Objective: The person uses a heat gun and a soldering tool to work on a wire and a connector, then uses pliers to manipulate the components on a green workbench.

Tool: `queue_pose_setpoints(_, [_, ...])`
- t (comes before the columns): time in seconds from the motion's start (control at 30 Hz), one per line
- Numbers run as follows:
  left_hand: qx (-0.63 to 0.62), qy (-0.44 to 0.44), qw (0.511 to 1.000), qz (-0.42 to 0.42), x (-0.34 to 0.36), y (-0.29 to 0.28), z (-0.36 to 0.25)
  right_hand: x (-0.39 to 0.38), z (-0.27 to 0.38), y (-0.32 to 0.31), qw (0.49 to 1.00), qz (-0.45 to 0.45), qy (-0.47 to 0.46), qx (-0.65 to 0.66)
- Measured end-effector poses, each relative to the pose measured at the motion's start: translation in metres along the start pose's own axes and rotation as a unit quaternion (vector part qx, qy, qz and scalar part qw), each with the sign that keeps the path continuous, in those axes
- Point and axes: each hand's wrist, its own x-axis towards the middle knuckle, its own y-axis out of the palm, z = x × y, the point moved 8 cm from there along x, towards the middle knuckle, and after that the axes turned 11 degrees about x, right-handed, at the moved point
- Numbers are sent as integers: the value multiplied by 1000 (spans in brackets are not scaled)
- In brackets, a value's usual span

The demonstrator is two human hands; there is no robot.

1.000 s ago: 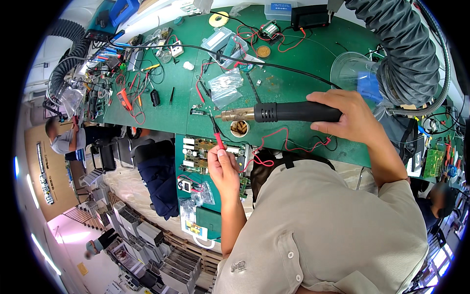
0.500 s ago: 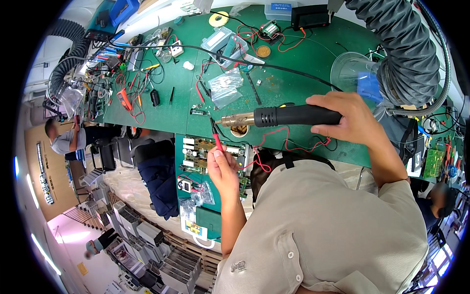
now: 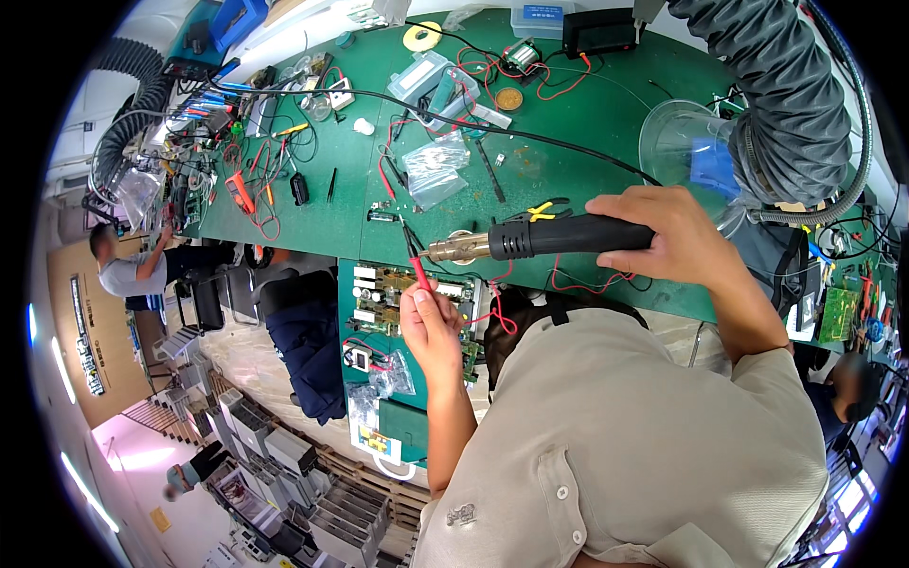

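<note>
Right hand [image 3: 677,248] grips hot-air gun [image 3: 540,239]; left hand [image 3: 431,317] pinches red probe [image 3: 418,272] (nozzle close) – risk: scorched fingers, overheated circuit board [image 3: 379,303]

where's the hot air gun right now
In the head view, the hot air gun is near the centre, gripped in the right hand, its metal nozzle pointing left over the circuit board, just above the left hand holding a red probe.

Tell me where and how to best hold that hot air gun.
Grip the hot air gun by its black handle, on the end away from the metal nozzle, which is probably hot. It lies roughly level with the nozzle pointing toward the person's left, so come from the right and wrap the handle from above, as the right hand does. The cord leaves that end, so keep it clear.
</note>
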Motion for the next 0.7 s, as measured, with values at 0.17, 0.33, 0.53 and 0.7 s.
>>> queue_pose_setpoints(0.17, [1, 4, 1000, 2, 0, -1, 0, 1, 0, 1, 1000, -1, -5, -1])
queue_pose_setpoints(0.33, [2, 3, 1000, 1, 0, 0, -1, 0, -1, 1, 1000, 0, 0, -1])
queue_pose_setpoints(0.53, [-1, 4, 1000, 4, -1, 0, 0, 1, 0, 0, 1000, -2, -8, -1])
queue_pose_setpoints(0.7, [3, 5, 1000, 5, -1, 1, -1, 1, 0, -1, 1000, -5, -5, 2])
